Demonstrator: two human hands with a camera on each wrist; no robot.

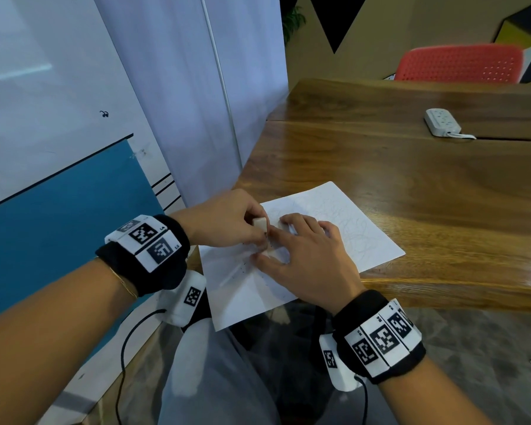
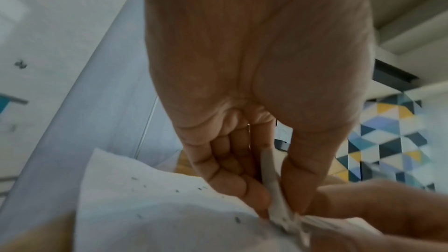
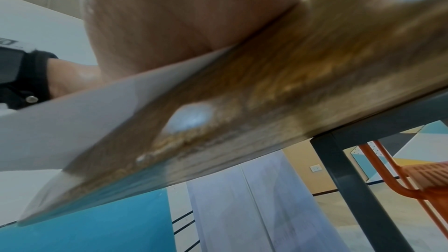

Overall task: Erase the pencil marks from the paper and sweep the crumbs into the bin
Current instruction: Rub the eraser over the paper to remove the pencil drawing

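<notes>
Left hand (image 1: 224, 220) pinches the eraser (image 1: 260, 223), right hand (image 1: 307, 256) lies flat holding the paper (image 1: 334, 216). Scribbles remain, crumbs (image 1: 241, 268) unswept, so roughly halfway.

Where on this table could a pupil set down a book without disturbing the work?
Free: the bare wood between the paper and the power strip. Crowded: the near corner, where the left hand with the eraser and the right hand meet.

A wooden table (image 1: 411, 185) carries a sheet of paper (image 1: 365, 237) and a white power strip (image 1: 442, 122).
</notes>
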